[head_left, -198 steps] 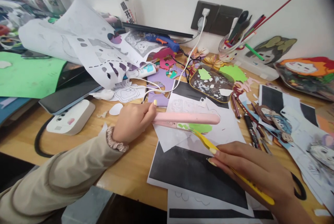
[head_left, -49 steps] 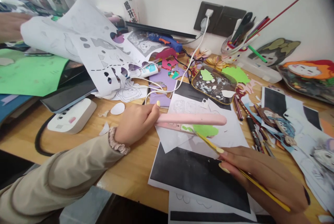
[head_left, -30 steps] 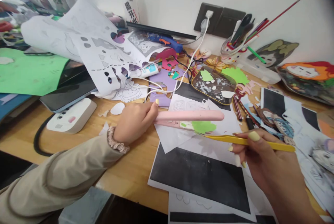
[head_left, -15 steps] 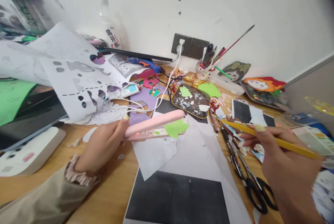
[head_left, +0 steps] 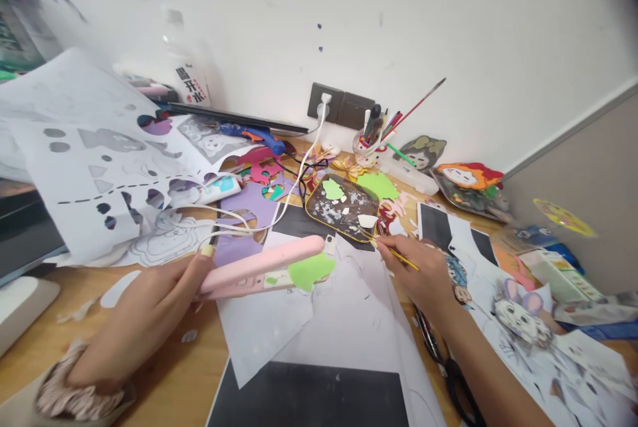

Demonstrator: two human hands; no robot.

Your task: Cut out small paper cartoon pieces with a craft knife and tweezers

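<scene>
My left hand (head_left: 149, 311) is closed round the handle end of a pink hair straightener (head_left: 264, 262). A light green foam piece (head_left: 312, 271) lies between the straightener's plates, and its edge sticks out. My right hand (head_left: 419, 274) pinches yellow tweezers (head_left: 405, 259), whose tips reach the front edge of a dark tray (head_left: 319, 216) with a yellow rim. In that tray lie a green foam piece (head_left: 333, 189), a white piece (head_left: 367, 221) and white scraps. Under the straightener are white paper sheets (head_left: 349, 321) and a black rectangle (head_left: 309, 400).
Scissors (head_left: 461, 387) lie partly under my right forearm. A blue glue gun (head_left: 254, 137), cut patterned paper (head_left: 104, 168) and a white cable (head_left: 292, 204) are on the left. At the back stand a pen cup (head_left: 366, 150) and a bottle (head_left: 187, 62). Painted cut-outs (head_left: 521, 314) lie to the right.
My right hand has moved left and forward with the tweezers, to the tray's front edge. The view has turned rightward. The straightener stays in my left hand with the green piece between its plates.
</scene>
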